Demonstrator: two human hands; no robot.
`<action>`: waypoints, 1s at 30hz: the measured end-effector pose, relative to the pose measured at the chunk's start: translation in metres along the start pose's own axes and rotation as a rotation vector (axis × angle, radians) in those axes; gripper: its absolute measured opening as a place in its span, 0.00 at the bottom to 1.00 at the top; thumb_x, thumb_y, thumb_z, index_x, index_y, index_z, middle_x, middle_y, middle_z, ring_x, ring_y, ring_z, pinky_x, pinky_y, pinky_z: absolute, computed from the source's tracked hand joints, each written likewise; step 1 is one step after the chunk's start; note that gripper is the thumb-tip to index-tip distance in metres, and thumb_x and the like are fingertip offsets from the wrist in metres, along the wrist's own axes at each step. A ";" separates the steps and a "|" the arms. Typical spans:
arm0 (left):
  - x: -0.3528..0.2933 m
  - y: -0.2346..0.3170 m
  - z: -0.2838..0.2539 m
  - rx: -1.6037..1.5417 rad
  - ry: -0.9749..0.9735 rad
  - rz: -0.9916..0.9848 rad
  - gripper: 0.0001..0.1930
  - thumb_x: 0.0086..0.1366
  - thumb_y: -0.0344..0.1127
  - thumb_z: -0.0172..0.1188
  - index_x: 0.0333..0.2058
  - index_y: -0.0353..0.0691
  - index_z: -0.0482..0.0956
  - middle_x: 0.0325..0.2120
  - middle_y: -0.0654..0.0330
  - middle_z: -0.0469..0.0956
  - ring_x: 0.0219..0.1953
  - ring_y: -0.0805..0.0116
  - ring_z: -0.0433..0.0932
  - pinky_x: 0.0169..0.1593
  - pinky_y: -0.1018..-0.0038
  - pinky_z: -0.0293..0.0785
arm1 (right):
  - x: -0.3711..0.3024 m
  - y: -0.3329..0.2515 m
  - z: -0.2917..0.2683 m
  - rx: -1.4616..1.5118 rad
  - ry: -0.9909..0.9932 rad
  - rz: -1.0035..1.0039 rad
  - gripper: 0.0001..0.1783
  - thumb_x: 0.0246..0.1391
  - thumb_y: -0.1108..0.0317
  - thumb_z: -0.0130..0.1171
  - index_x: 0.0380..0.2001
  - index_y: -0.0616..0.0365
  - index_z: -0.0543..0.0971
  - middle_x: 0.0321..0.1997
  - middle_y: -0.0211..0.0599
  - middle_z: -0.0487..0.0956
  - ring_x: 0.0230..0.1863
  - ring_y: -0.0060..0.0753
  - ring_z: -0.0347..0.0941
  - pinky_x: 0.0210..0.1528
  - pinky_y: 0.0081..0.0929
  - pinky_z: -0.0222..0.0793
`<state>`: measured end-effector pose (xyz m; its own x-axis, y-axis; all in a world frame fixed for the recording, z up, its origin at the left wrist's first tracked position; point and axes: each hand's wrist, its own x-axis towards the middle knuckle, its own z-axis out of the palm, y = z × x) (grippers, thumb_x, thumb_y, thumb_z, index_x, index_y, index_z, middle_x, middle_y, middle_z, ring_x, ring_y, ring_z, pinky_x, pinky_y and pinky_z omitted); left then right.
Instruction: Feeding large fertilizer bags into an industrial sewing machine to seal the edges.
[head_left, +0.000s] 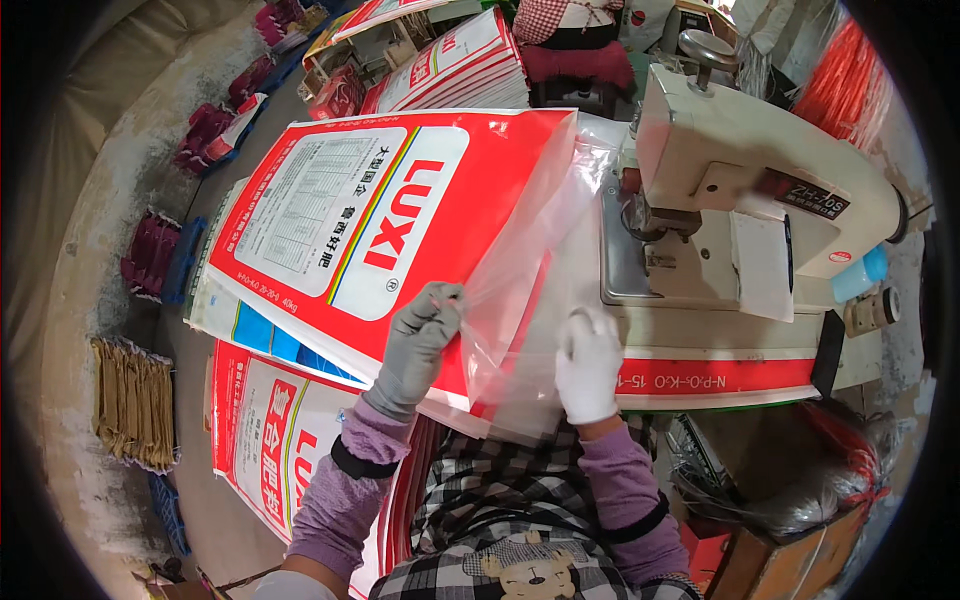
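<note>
In front of me lies a large red and white printed sack (505,165), with a clear plastic liner (530,262) coming out of its right-hand open end. My left hand (418,338), in a grey glove, is closed on the near edge of the liner in a pinch. In a white glove, my right hand (588,365) has its fingers curled on the film farther right. The film hangs loose and creased between the two hands. Just beyond my right hand stands a cream industrial sewing machine (740,150), its needle area next to the liner.
More printed sacks (265,420) lie under and left of the top one. A stack of folded sacks (450,70) is at the back, beside another person's checked clothing (570,20). Red strands (845,85) hang at the far right. Bundles (135,405) sit along the left wall.
</note>
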<state>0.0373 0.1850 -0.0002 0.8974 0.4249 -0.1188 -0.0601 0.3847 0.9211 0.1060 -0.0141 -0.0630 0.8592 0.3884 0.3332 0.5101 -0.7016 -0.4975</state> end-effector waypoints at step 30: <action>-0.104 0.063 -0.022 1.735 -0.192 0.593 0.08 0.58 0.36 0.65 0.33 0.44 0.75 0.15 0.60 0.70 0.16 0.58 0.72 0.20 0.63 0.64 | 0.022 -0.080 0.059 0.034 -0.741 -0.802 0.17 0.55 0.56 0.49 0.28 0.52 0.84 0.35 0.47 0.83 0.37 0.46 0.79 0.47 0.46 0.71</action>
<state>-0.0698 0.1833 0.0619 0.9678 0.0375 0.2491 0.0034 -0.9907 0.1360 0.0861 0.0856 -0.0628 0.0812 0.9966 0.0106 0.9237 -0.0713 -0.3763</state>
